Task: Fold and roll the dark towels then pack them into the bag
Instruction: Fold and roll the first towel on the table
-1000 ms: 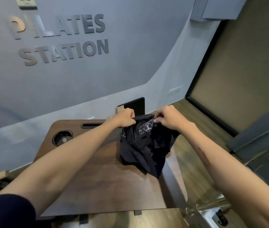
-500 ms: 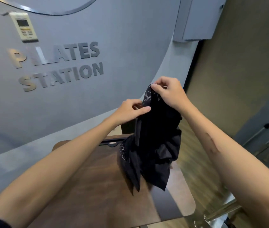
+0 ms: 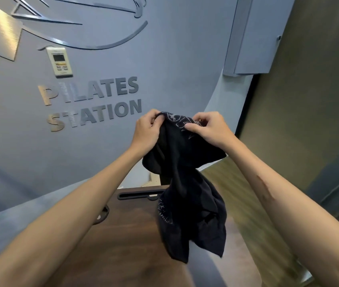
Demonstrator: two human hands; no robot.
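A dark towel (image 3: 189, 204) with thin white line print hangs bunched in the air above the brown table (image 3: 123, 241). My left hand (image 3: 147, 131) grips its top edge on the left. My right hand (image 3: 210, 128) pinches the same edge on the right, thumb over the printed part. The two hands are close together at chest height, and the towel's lower folds dangle just above the table's right side. No bag is in view.
The table has a slot (image 3: 137, 196) along its far edge and a round cup hole (image 3: 102, 214) at the left. A grey wall with metal lettering and a wall controller (image 3: 60, 62) stands behind. Wood floor (image 3: 237, 204) runs along the right.
Both hands have lifted the towel off the table and raised it. The left hand went from touching the cloth to gripping its top edge. The camera tilted upward.
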